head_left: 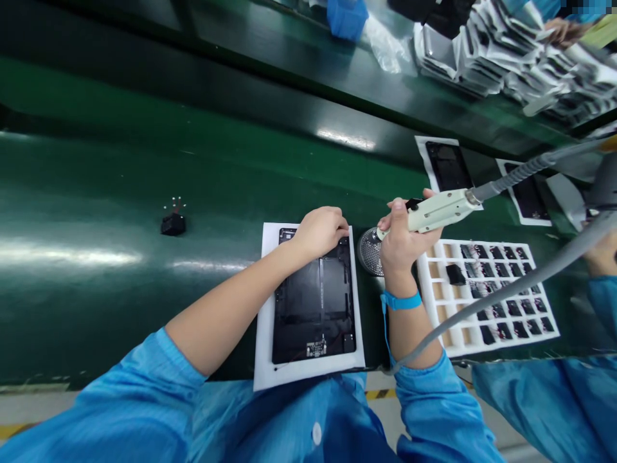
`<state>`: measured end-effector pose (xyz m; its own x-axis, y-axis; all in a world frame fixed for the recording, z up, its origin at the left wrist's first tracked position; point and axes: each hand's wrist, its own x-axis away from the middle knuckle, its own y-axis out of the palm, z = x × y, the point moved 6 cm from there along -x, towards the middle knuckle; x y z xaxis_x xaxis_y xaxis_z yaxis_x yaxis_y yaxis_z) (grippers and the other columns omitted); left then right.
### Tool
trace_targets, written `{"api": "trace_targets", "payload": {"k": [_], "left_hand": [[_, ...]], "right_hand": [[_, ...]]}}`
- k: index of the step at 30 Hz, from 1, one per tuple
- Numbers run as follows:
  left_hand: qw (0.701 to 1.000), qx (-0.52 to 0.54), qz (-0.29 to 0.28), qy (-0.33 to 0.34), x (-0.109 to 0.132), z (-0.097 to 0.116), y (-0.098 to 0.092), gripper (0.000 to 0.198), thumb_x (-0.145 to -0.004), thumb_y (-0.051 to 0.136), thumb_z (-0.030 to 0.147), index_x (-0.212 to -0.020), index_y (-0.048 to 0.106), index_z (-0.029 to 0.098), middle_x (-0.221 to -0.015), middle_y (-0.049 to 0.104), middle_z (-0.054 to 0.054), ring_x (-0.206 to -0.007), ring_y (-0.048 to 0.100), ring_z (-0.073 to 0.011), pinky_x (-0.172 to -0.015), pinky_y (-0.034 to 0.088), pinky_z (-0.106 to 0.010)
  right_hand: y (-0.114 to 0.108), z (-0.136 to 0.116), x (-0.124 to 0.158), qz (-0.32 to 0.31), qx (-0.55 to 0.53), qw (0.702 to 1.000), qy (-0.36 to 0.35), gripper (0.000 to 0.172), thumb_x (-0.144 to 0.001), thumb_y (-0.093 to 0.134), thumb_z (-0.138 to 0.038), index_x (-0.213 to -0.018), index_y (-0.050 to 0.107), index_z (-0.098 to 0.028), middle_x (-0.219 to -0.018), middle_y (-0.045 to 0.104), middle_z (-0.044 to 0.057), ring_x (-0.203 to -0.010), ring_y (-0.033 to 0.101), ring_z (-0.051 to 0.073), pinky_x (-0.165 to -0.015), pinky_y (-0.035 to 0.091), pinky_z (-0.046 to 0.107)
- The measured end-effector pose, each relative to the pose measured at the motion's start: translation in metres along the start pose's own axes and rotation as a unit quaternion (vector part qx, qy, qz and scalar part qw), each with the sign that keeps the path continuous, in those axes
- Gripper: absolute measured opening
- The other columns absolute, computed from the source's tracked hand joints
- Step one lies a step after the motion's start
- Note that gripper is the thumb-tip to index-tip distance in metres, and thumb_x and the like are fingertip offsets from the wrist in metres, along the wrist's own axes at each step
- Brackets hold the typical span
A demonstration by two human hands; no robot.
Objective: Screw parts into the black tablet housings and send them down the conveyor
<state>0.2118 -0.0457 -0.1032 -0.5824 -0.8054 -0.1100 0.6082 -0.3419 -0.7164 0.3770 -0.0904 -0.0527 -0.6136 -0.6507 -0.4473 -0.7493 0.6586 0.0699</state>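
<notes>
In the head view my left hand (321,231) rests over the top right part of an opened black tablet (313,299). Its fingers are curled together at the tablet's corner; whatever they pinch is hidden. Beneath the tablet lies a white foam sheet (264,347). A pale green hot air gun (441,211) is gripped in my right hand (402,244), which wears a blue wrist strap. The gun's round perforated metal end (370,252) hangs just right of the tablet, pointing left and down. At the tablet's lower edge a small circuit board (317,348) shows.
To the right a white compartment tray (486,350) holds several small black parts with wires. A grey hose (511,283) crosses over it. One black part (173,224) lies on the green bench (96,193). Stacked wrapped panels (482,51) and a blue bin (347,19) stand beyond. A co-worker's sleeve (602,308) is at right.
</notes>
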Motion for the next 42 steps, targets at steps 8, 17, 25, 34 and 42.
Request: {"api": "trace_targets", "payload": {"k": [8, 17, 25, 34, 42], "left_hand": [[1.000, -0.007, -0.012, 0.005, -0.005, -0.001, 0.003, 0.012, -0.101, 0.079, 0.017, -0.099, 0.091, 0.016, -0.098, 0.080, -0.010, -0.100, 0.077, -0.0274, -0.090, 0.057, -0.038], [1.000, -0.001, -0.014, 0.004, -0.006, 0.001, 0.001, 0.020, -0.095, 0.072, 0.007, -0.096, 0.090, 0.014, -0.094, 0.079, -0.012, -0.091, 0.075, -0.0270, -0.083, 0.055, -0.036], [1.000, -0.014, -0.022, 0.001, -0.006, 0.003, 0.000, 0.024, -0.094, 0.066, 0.006, -0.095, 0.088, 0.013, -0.094, 0.078, -0.013, -0.091, 0.074, -0.0281, -0.082, 0.054, -0.036], [1.000, -0.006, -0.009, 0.015, -0.005, -0.001, 0.012, 0.018, -0.097, 0.070, 0.006, -0.090, 0.086, 0.012, -0.098, 0.082, -0.016, -0.098, 0.078, -0.0301, -0.083, 0.055, -0.036], [0.993, 0.064, 0.096, -0.026, 0.053, -0.007, -0.044, 0.025, -0.098, 0.087, 0.022, -0.120, 0.084, 0.010, -0.125, 0.080, -0.019, -0.120, 0.075, -0.0293, -0.113, 0.056, -0.040]], "right_hand": [[0.006, -0.021, 0.005, 0.003, -0.018, 1.000, -0.021, 0.063, -0.090, 0.086, -0.054, -0.138, 0.056, -0.027, -0.094, 0.074, -0.004, -0.047, 0.052, 0.007, -0.049, 0.052, 0.029], [0.039, -0.015, 0.028, -0.070, -0.031, 0.997, 0.016, 0.059, -0.092, 0.082, -0.053, -0.137, 0.054, -0.028, -0.094, 0.076, -0.005, -0.048, 0.054, 0.007, -0.051, 0.054, 0.029], [0.043, -0.016, 0.031, -0.070, -0.032, 0.997, 0.010, 0.056, -0.090, 0.086, -0.053, -0.128, 0.056, -0.026, -0.085, 0.072, -0.008, -0.045, 0.055, 0.007, -0.049, 0.053, 0.027], [0.042, -0.006, 0.037, -0.068, -0.042, 0.994, 0.068, 0.068, -0.075, 0.098, -0.052, -0.126, 0.063, -0.022, -0.082, 0.071, -0.005, -0.047, 0.058, 0.009, -0.050, 0.055, 0.028], [-0.017, -0.034, 0.011, 0.022, -0.014, 0.999, 0.024, 0.056, -0.070, 0.098, -0.056, -0.117, 0.076, -0.035, -0.076, 0.071, 0.002, -0.047, 0.058, 0.022, -0.056, 0.059, 0.055]]}}
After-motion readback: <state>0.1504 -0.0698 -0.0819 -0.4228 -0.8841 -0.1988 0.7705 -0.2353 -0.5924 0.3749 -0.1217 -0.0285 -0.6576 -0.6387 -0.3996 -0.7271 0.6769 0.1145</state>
